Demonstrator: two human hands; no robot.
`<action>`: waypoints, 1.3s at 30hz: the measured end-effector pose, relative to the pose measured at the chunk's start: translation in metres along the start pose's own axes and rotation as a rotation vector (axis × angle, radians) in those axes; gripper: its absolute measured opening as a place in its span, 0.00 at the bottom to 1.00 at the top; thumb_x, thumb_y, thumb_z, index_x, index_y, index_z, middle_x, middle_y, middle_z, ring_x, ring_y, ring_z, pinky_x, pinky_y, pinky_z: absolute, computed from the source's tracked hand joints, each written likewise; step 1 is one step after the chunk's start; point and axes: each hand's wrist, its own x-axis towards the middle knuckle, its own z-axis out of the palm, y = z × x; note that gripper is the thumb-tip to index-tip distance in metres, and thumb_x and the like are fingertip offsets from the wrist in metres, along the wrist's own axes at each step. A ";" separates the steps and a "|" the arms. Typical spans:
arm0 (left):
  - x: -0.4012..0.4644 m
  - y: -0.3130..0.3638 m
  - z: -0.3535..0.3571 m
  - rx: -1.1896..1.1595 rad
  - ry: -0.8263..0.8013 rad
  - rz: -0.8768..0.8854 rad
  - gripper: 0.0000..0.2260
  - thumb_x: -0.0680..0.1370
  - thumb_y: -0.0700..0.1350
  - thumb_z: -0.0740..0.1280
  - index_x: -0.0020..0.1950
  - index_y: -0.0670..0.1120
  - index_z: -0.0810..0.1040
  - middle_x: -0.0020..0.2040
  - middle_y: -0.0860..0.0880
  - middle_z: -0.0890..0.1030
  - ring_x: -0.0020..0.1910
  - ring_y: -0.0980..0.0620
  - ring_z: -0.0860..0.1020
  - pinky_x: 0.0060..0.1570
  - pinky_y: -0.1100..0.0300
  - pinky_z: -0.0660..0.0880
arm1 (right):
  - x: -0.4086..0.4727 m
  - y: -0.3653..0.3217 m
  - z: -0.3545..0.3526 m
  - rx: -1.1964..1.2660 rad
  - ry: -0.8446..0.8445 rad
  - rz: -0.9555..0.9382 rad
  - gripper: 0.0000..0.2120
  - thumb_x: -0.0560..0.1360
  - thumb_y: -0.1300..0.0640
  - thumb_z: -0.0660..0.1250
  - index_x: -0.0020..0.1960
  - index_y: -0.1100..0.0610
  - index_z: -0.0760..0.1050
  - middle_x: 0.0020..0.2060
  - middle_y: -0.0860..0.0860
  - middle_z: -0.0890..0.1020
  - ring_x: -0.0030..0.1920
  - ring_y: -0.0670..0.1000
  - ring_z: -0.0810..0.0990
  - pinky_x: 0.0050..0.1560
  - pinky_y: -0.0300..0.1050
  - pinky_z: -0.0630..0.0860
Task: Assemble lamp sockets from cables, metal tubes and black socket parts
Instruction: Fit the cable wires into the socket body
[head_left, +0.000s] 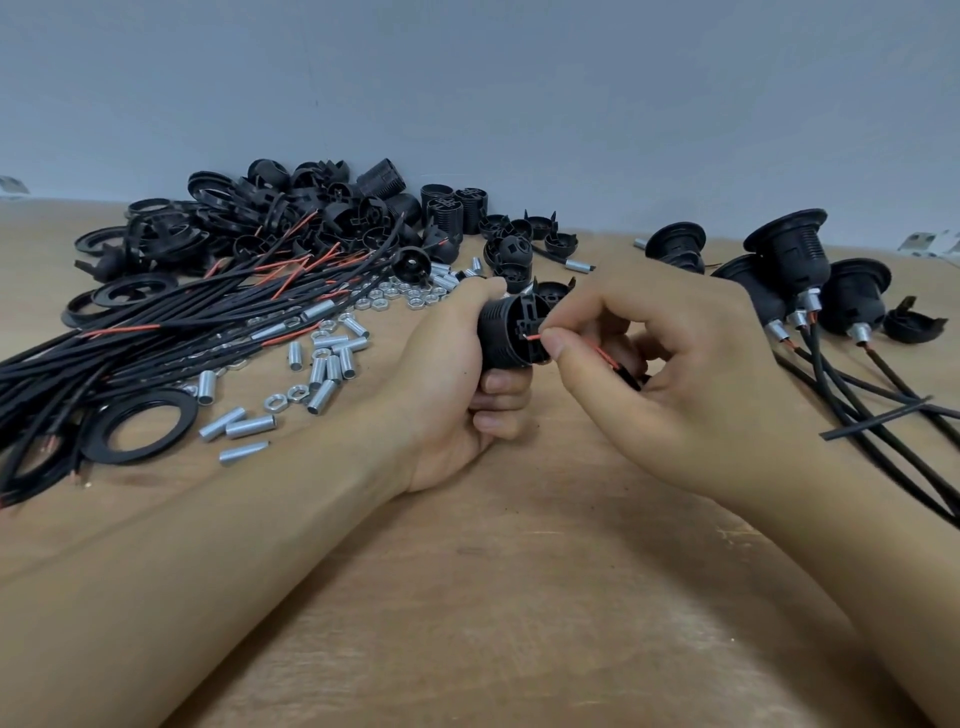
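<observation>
My left hand (457, 374) is wrapped round a black socket body (511, 332), holding it just above the tabletop (519, 571) near the middle of the view. The socket lies on its side: its long axis runs roughly left to right, and its terminal end faces right, toward my other hand. My right hand (670, 374) pinches a red wire (537, 336) between thumb and forefinger, with the rest of the cable (623, 375) trailing back under the palm. The wire's bare tip points left, nearly in line with the socket's axis, and sits right at the terminal face; I cannot tell whether it has already entered a hole. As I judge it, the coming move turns on that alignment: the tip has to travel left along the socket's axis, so the right hand does the feeding while the left only steadies.

Loose cables (156, 332) and metal tubes (249, 426) lie to the left, spare black socket parts (322, 208) behind them, and finished sockets (795, 260) stand to the right.
</observation>
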 end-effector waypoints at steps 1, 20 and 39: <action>0.000 -0.001 0.000 0.008 0.012 0.013 0.14 0.82 0.54 0.54 0.44 0.46 0.68 0.22 0.53 0.60 0.20 0.58 0.56 0.22 0.67 0.50 | 0.000 0.000 -0.001 -0.007 -0.006 -0.003 0.04 0.73 0.66 0.68 0.39 0.61 0.78 0.31 0.50 0.74 0.30 0.50 0.69 0.34 0.39 0.67; -0.001 -0.006 0.007 0.152 0.175 0.108 0.16 0.81 0.50 0.51 0.34 0.48 0.64 0.25 0.51 0.61 0.20 0.55 0.57 0.22 0.68 0.54 | -0.001 -0.003 0.003 -0.028 -0.068 0.086 0.05 0.75 0.59 0.67 0.41 0.58 0.75 0.29 0.43 0.71 0.30 0.42 0.70 0.34 0.30 0.64; 0.003 0.000 0.000 0.348 0.200 0.144 0.20 0.83 0.57 0.55 0.36 0.47 0.65 0.24 0.49 0.64 0.21 0.54 0.57 0.20 0.67 0.54 | 0.004 0.020 0.021 0.572 0.162 0.534 0.15 0.79 0.51 0.54 0.39 0.57 0.73 0.30 0.49 0.75 0.35 0.49 0.72 0.37 0.45 0.71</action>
